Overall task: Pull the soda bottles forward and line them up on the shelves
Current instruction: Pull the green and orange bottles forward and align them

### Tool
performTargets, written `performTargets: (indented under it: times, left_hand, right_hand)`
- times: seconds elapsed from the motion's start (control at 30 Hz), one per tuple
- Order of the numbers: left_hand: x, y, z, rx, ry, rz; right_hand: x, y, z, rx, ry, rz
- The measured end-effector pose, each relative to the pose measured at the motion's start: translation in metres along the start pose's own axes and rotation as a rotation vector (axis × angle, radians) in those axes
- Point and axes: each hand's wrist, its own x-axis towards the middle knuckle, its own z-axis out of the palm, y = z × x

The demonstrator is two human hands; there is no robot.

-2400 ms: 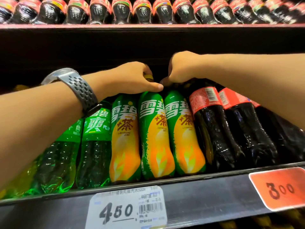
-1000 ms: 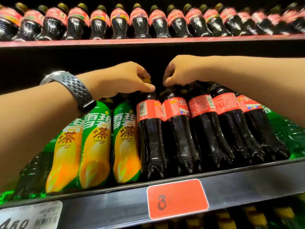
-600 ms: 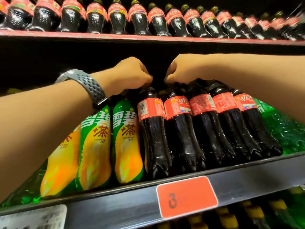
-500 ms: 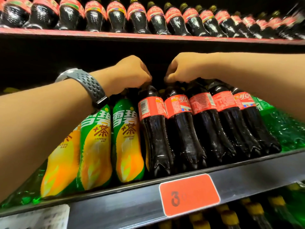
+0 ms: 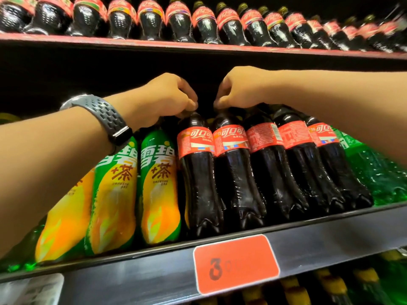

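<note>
Several dark cola bottles with red labels stand at the front of the middle shelf (image 5: 330, 230). My left hand (image 5: 167, 95) grips the cap of the leftmost cola bottle (image 5: 198, 172). Beside it, my right hand (image 5: 237, 89) pinches the cap of the second cola bottle (image 5: 235, 172). Both caps are hidden under my fingers. The two bottles stand upright and touch each other, with their red labels facing me. Green and yellow tea soda bottles (image 5: 158, 186) stand directly to their left.
A row of cola bottles (image 5: 198, 25) fills the upper shelf. Green soda bottles (image 5: 378, 177) stand right of the colas. An orange price tag (image 5: 235, 263) sits on the shelf's front rail, a white tag (image 5: 30, 289) at lower left. Yellow-capped bottles (image 5: 330, 282) show on the shelf below.
My hands moved from the green tea soda bottles to the two leftmost cola bottles. Both bottles have turned so their logos now face forward.
</note>
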Motion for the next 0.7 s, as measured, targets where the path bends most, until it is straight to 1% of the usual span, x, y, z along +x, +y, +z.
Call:
performTargets:
  times: [0.1,0.23,0.33,0.4,0.5,0.57,0.7]
  left_hand:
    - [0.0,-0.003,-0.002,-0.059,-0.03,-0.027]
    - [0.002,0.001,-0.005,0.004,-0.054,-0.061]
    - [0.003,0.009,-0.002,0.027,-0.026,-0.075]
    - [0.003,0.015,0.0,0.102,0.015,-0.06]
    - [0.005,0.026,0.01,0.322,0.085,-0.011]
    - [0.007,0.036,0.022,0.427,0.11,0.037]
    - [0.016,0.059,0.043,0.42,0.089,0.095]
  right_hand:
    - [0.003,0.002,0.003,0.019,0.044,-0.036]
    - [0.007,0.007,0.005,0.022,0.06,-0.087]
    - [0.005,0.018,0.003,0.043,0.097,-0.132]
    - [0.001,0.027,-0.001,0.102,0.161,-0.147]
    - [-0.002,0.048,-0.01,0.112,0.224,-0.126]
    - [-0.002,0.063,-0.015,0.072,0.219,-0.075]
    - [-0.003,0.089,-0.018,-0.149,0.154,0.004]
